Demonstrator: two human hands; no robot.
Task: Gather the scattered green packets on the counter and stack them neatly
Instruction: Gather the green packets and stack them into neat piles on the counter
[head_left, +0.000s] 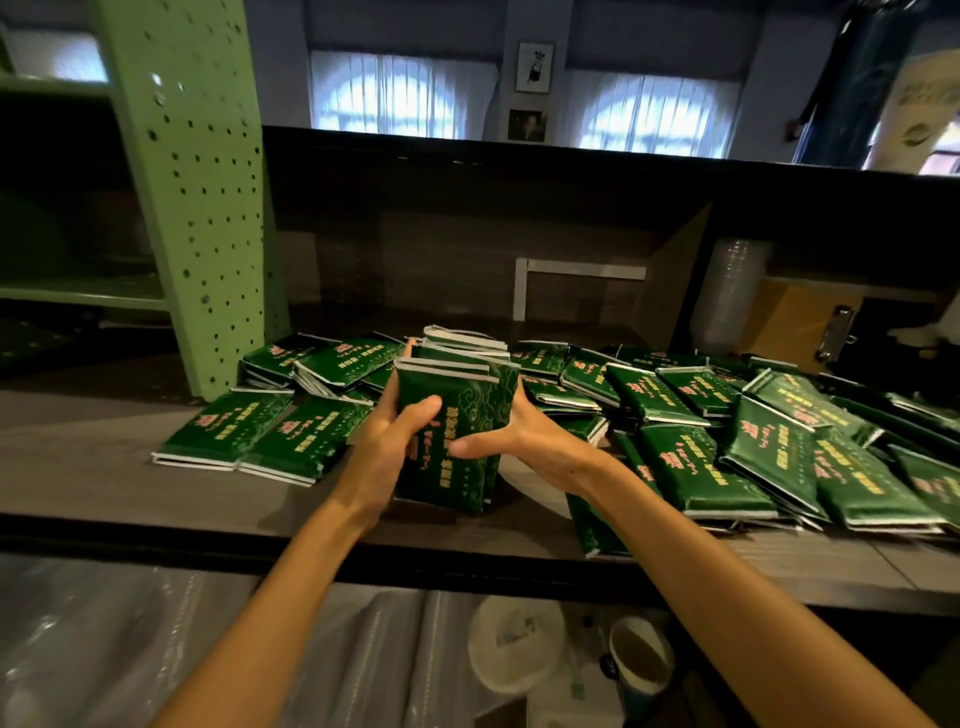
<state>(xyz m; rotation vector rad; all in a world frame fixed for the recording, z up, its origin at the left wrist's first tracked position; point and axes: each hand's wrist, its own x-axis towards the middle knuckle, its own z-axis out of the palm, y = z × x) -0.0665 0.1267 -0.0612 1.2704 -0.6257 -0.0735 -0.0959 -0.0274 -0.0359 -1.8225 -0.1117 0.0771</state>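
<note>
Two grips, left grip (387, 441) and right grip (524, 441), I see curled round one upright stack (457, 395) of packets, thumbs on its front face, near the table's (104, 467) front edge, with loose packets (727, 452) lying flat on both sides, heaped rightward.

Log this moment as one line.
stage: gathering | left hand: grips packet bundle, held upright | right hand: grips packet bundle | loose packets: scattered on counter, both sides

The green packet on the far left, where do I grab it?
Probably its near white-edged end, coming from the front-left. The leftmost packet lies flat with bare counter there, while a neighbouring packet crowds its right side. Pinch it top and underside.
</note>
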